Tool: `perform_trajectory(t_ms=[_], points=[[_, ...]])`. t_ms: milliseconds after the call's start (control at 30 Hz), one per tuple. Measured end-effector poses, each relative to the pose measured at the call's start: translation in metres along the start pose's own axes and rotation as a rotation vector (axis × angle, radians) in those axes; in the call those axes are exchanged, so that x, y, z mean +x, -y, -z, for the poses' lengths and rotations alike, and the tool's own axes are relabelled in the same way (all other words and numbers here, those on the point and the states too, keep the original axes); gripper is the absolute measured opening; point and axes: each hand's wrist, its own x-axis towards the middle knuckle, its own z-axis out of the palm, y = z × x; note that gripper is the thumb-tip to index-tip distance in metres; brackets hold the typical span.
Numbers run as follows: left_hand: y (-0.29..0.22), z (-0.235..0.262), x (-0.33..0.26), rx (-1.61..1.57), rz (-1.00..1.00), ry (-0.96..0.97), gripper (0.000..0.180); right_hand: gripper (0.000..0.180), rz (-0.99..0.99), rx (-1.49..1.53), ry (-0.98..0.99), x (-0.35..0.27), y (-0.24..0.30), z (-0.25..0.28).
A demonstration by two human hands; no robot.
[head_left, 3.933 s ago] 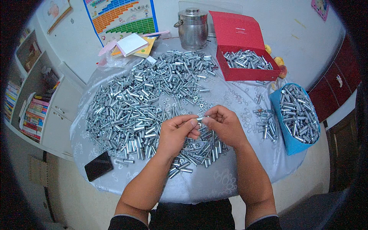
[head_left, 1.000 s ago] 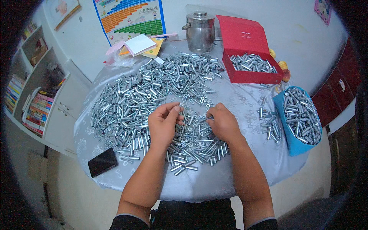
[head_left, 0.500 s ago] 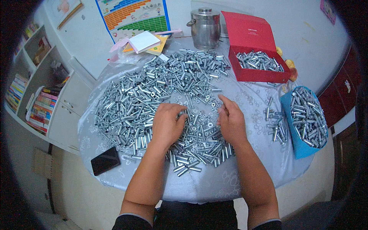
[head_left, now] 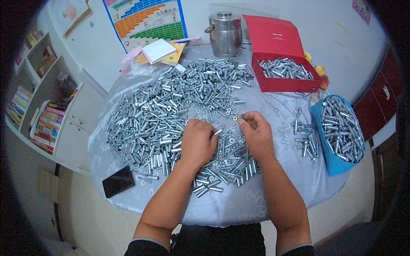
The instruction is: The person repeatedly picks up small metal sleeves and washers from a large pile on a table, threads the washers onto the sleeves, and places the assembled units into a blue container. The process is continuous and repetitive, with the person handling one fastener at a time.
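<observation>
The light over my table [head_left: 239, 205] is even and fairly bright, soft enough that my hands cast only faint shadows. The metal pieces [head_left: 171, 111] glint in small sparks, and the steel pot [head_left: 225, 34] shows a dull sheen. The fisheye bends the shelves [head_left: 38, 98] and walls. Black corners ring the view. The centre is sharp.
</observation>
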Motion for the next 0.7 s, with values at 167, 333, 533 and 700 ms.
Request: perform_trajectory(t_ms=[167, 333, 533, 700], points=[[-0.003, 0.007, -0.009, -0.826, 0.409, 0.049, 0.016, 0.027, -0.080, 0.469, 0.010, -0.007, 0.032, -0.001], [-0.005, 0.009, -0.010, -1.022, 0.437, 0.098, 0.016, 0.031, 0.011, 0.482, 0.031, -0.013, 0.045, -0.006], [-0.006, 0.006, -0.011, -1.069, 0.385, 0.111, 0.015, 0.031, 0.087, 0.462, 0.026, -0.018, 0.041, -0.012], [-0.007, 0.007, -0.012, -1.028, 0.346, 0.121, 0.016, 0.030, 0.000, 0.396, 0.025, -0.018, 0.042, -0.009]])
